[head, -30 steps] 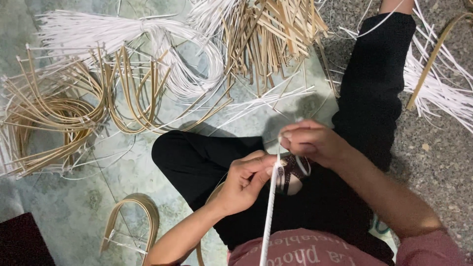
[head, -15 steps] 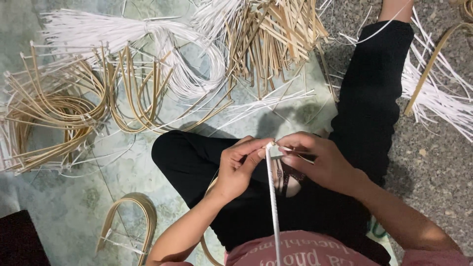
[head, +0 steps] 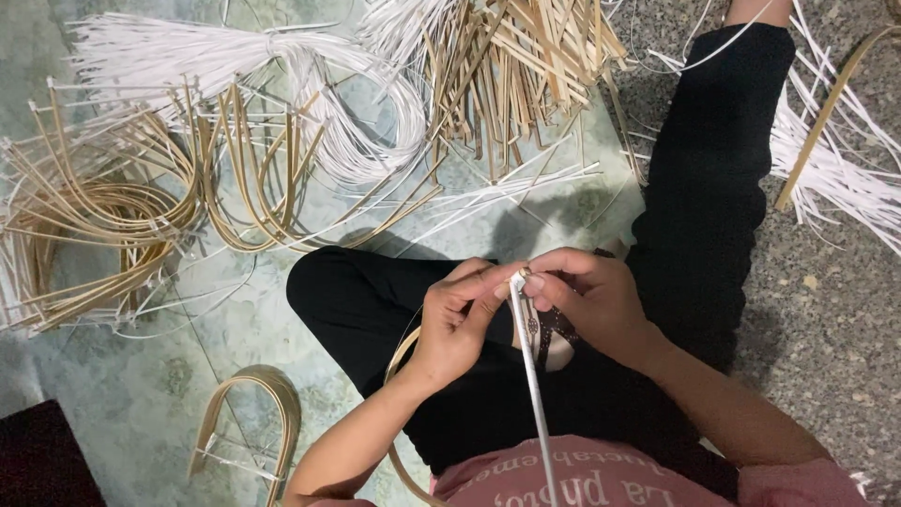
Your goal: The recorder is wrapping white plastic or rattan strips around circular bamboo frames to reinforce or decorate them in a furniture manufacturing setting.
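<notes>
A mottled green floor (head: 122, 413) meets a strip of speckled grey floor on the right, and the person sits on it with legs in black trousers (head: 713, 188) folded, so the work rests in the lap within easy reach. Nearest the camera, a white strip (head: 533, 385) runs up from the chest to the hands. The left hand (head: 457, 324) and the right hand (head: 587, 300) are pressed close together, fingertips pinching the strip's top end between them above a small dark woven piece (head: 547, 329), which the hands mostly hide. A curved tan splint (head: 402, 361) arcs out from under the left wrist. Down to the left lies a bent tan hoop (head: 249, 413), alone. Farther out the stock is sorted by kind, probably to be drawn as needed: bent tan splints (head: 103, 216) heaped at left, a sheaf of white strips (head: 235, 66) beyond them, straight tan sticks (head: 516, 56) at top centre, more white strips (head: 845, 178) at right. No container is in view; everything lies loose.
</notes>
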